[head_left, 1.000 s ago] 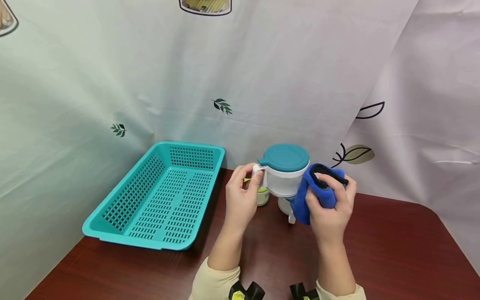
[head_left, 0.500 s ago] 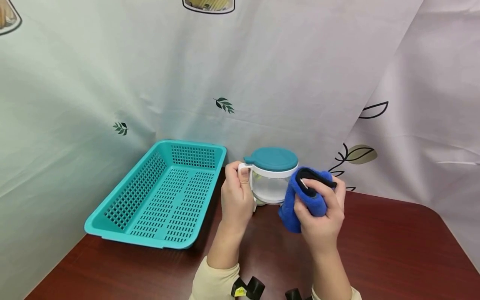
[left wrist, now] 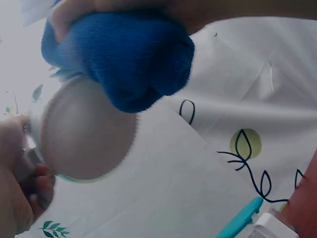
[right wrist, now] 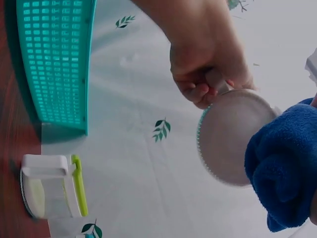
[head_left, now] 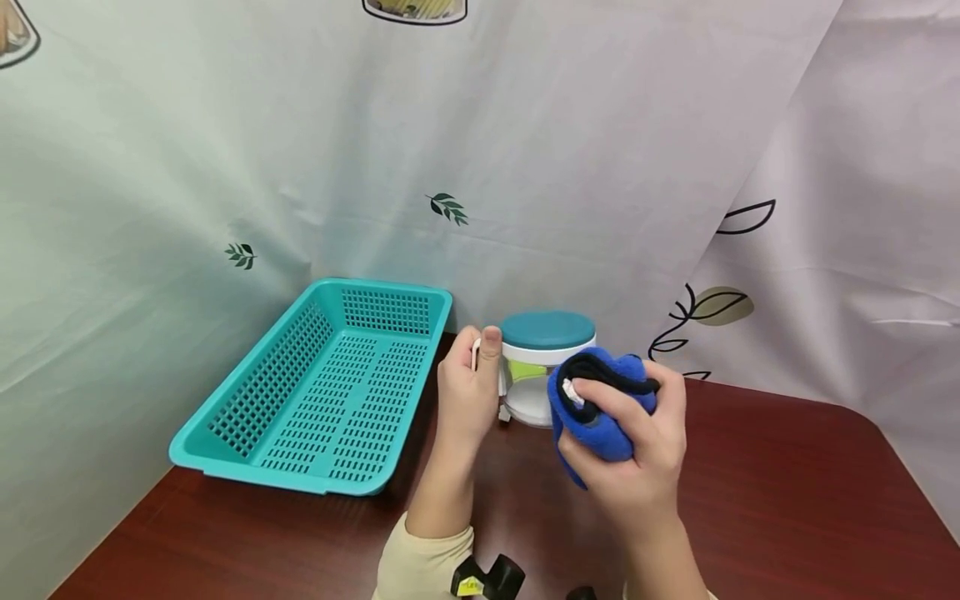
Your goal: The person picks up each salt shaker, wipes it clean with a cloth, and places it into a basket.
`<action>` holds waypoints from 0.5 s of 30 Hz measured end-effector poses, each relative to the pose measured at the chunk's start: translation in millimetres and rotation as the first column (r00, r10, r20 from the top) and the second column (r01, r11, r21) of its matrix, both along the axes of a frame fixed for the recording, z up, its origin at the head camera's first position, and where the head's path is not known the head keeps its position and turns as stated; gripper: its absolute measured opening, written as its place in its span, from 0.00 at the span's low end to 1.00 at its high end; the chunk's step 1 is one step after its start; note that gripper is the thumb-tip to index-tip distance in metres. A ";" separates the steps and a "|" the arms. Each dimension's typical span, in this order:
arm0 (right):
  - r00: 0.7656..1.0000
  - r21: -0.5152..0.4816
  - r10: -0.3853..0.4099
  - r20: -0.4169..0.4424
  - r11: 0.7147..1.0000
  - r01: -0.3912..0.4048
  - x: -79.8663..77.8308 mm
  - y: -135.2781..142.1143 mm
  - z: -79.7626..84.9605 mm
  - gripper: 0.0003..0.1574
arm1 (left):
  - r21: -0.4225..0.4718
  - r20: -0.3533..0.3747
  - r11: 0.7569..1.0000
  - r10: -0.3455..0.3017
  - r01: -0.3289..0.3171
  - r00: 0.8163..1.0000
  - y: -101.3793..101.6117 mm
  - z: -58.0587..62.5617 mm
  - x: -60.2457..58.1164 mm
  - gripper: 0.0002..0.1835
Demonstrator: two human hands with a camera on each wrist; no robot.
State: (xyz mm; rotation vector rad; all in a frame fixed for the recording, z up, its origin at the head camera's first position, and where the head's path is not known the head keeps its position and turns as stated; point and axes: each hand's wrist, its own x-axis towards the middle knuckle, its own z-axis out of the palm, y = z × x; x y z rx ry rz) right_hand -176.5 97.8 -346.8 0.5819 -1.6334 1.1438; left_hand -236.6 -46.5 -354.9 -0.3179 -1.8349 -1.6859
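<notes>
My left hand (head_left: 467, 392) grips the white handle of a clear seasoning jar with a teal lid (head_left: 547, 331), raised above the table. The jar's pale round bottom (right wrist: 230, 141) faces both wrist cameras. A bunched blue cloth (head_left: 611, 437) with black edging is gripped in my right hand (head_left: 648, 462), thumb and fingers pressed into its folds. In the head view the cloth overlaps the jar's right side; in the left wrist view the cloth (left wrist: 133, 59) covers part of the jar's bottom edge. Some of the right hand's fingers are hidden by the cloth.
A turquoise perforated basket (head_left: 337, 486) stands on the left of the dark red table (head_left: 787, 492). Behind the held jar, a similar jar with a lime lid (right wrist: 78, 186) stands on the table. Another with a teal lid (left wrist: 240, 220) shows in the left wrist view. Patterned cloth walls hang behind.
The held jar has come left and lower, its lid now seen more edge-on. The right hand and cloth have moved left and down with it. The basket has stayed put.
</notes>
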 end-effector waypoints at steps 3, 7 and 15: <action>1.000 0.036 -0.020 -0.011 0.999 0.020 1.1 -2.8 0.3 0.23 | -0.001 -0.032 1.000 0.025 -0.025 0.999 0.5 -0.9 0.2 0.30; 1.000 -0.016 0.003 0.001 1.000 -0.003 -2.1 1.6 0.2 0.16 | -0.009 -0.102 0.999 0.038 -0.039 0.994 2.2 -4.0 -0.7 0.29; 0.988 -0.203 0.001 0.152 0.979 0.030 -11.3 26.7 2.6 0.18 | 0.071 -0.205 0.997 -0.009 0.024 0.979 4.7 -3.0 1.0 0.30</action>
